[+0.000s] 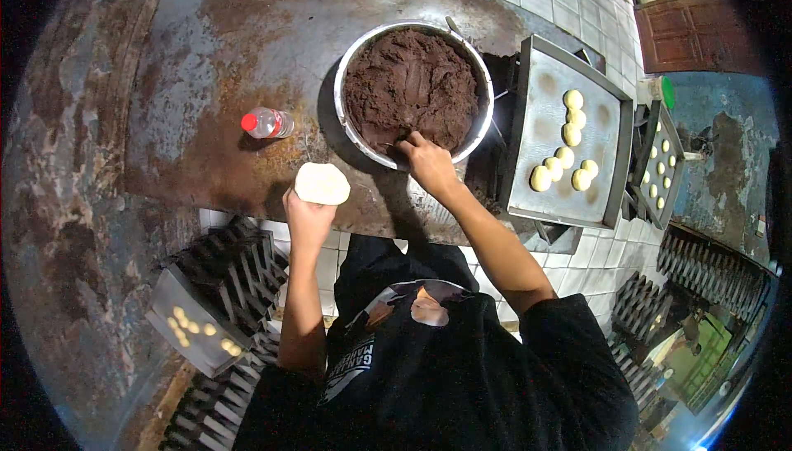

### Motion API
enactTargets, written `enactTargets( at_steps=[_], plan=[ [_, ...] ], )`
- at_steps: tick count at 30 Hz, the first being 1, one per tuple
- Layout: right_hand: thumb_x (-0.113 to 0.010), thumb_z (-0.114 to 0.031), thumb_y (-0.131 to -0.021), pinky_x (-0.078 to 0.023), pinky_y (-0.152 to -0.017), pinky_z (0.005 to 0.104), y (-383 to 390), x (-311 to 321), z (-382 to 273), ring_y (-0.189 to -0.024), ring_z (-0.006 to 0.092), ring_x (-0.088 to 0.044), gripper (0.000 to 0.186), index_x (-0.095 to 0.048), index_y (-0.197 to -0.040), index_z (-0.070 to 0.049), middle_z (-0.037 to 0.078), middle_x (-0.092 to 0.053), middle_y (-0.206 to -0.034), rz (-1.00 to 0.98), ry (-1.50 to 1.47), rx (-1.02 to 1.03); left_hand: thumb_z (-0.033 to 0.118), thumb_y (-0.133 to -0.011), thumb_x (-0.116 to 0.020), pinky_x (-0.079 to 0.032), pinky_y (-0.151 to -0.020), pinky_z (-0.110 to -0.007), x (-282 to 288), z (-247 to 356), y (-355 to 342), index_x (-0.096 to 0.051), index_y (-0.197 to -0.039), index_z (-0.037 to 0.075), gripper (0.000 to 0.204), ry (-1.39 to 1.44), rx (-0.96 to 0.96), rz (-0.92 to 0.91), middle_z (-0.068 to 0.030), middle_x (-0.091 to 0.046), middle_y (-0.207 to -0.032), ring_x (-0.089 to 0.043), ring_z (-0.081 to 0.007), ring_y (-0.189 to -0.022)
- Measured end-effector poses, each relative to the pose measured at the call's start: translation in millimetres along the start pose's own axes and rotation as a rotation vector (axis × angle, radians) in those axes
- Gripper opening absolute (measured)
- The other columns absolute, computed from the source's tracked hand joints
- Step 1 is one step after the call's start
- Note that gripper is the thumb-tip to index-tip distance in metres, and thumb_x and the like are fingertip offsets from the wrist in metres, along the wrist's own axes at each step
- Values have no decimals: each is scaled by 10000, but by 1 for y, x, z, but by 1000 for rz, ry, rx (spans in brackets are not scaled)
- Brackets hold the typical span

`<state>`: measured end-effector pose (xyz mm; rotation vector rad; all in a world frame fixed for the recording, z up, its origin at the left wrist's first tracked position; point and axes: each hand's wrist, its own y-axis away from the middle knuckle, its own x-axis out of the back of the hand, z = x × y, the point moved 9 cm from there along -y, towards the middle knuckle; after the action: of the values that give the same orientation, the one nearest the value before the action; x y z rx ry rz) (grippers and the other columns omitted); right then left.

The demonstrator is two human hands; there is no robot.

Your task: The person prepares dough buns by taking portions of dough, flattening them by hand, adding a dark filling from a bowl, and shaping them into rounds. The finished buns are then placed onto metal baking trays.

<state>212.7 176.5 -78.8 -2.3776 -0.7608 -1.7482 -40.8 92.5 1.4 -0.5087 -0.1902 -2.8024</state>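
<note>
My left hand (pixel 308 213) holds a flattened, pale cream disc of dough (pixel 322 180) over the front of the metal table, left of a large steel bowl (pixel 341 96) filled with dark brown, crumbly paste (pixel 411 75). My right hand (pixel 424 158) reaches into the near part of the bowl, its fingers closed down in the paste; what they grip there is too hidden to name.
A red-capped plastic bottle (pixel 277 123) stands left of the bowl. On the right, metal trays (pixel 532 108) (pixel 665 127) carry several pale dough balls (pixel 582 179). Another tray (pixel 181 283) with dough balls sits lower left, beside slatted racks (pixel 247 253). Tiled floor (pixel 586 261) surrounds the table (pixel 239 47).
</note>
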Motion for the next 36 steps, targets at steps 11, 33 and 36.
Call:
enactTargets(
  at_steps=[11,33,36],
  plan=[
    [-670,2,-960,-544,-872,375,59,122,-48,-1031,287,-691,255,-749,-1197,-45,146,-672,-1061,52,-754,130,116,-727,-892,-585,-822,-429,-50,48,-3,-724,-1050,8,379,-142,-145,-171,-166,-760,-961,-756,-345,-888],
    [-958,-337,-747,-514,-1028,414,209,206,-6,-1225,323,-623,819,-615,-1447,-88,150,-613,-1326,146,-886,472,202,-799,-880,-568,-815,-370,-187,151,124,-704,-1110,1,410,-132,-109,-858,-100,-768,-982,-706,-152,-887],
    [-915,-242,-804,-531,-949,399,228,212,26,-1085,288,-677,545,-727,-1278,-51,132,-691,-1159,148,-910,413,184,-813,-883,-552,-859,-331,-211,179,146,-685,-1162,-3,444,-189,-46,-1034,-92,-744,-1042,-675,-131,-953]
  ],
)
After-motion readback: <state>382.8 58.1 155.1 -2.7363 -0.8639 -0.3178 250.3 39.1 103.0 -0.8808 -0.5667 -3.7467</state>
